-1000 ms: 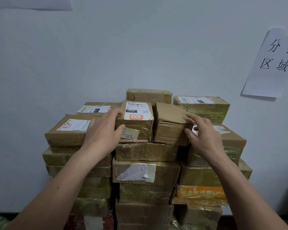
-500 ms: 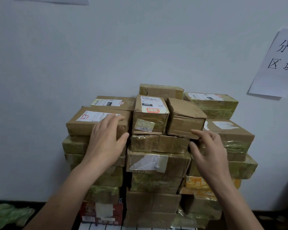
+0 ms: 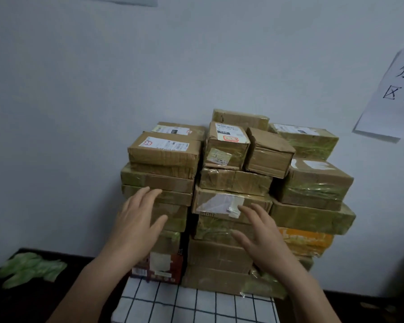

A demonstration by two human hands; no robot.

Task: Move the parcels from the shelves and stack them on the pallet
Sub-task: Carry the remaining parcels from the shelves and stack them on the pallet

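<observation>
Parcels (image 3: 234, 183): brown cardboard, glossy tape, white labels; stacked in three columns on checked cloth (image 3: 196, 304) against wall (image 3: 103, 89); my left hand (image 3: 138, 220), right hand (image 3: 264, 236) before stack; fingers spread, gripping nothing.

Tape-wrapped brown cardboard parcels (image 3: 233, 183): about twenty-one visible, in three columns behind the white black-gridded cloth (image 3: 196, 306). Of these, one is orange-printed and one dark red. Cloth: one. Bare hands above the cloth: two, left hand (image 3: 138, 224) and right hand (image 3: 264, 238). White paper sheets (image 3: 392, 94) high above the cloth: two. Pale green crumpled heap (image 3: 28, 269) left of the cloth: one.
</observation>
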